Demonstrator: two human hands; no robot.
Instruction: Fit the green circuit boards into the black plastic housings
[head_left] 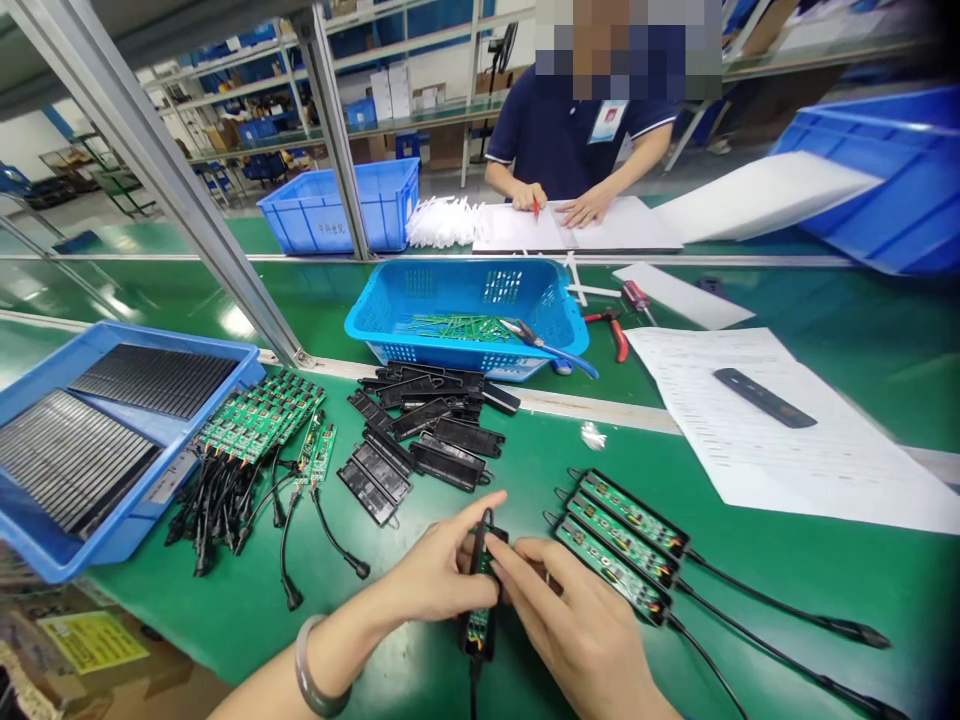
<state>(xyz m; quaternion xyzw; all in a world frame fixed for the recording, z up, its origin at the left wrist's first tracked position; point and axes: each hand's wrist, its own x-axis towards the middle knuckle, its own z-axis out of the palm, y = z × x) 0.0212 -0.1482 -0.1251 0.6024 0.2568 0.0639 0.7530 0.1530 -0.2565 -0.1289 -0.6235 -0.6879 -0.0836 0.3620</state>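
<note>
Between my two hands is a black plastic case with a green circuit board (478,625) in it, a black cable leaving its lower end. My left hand (435,570) grips the case from the left, thumb across the board. From the right, my right hand (574,620) closes its fingers on the case's upper edge; the fingertips partly hide it. To the right lie three filled cases (619,545) side by side, cables trailing right. Black case shells (442,420) are heaped beyond my hands. Loose circuit boards with cables (262,415) are stacked on the left.
A blue basket (465,355) holds green strips and cutters. Red-handled pliers (616,335), a screwdriver (636,295) and paper (787,470) with a dark flat bar (763,397) lie right. A blue tray (172,435) holds black parts. Across the bench, a person (585,130) works on white sheets.
</note>
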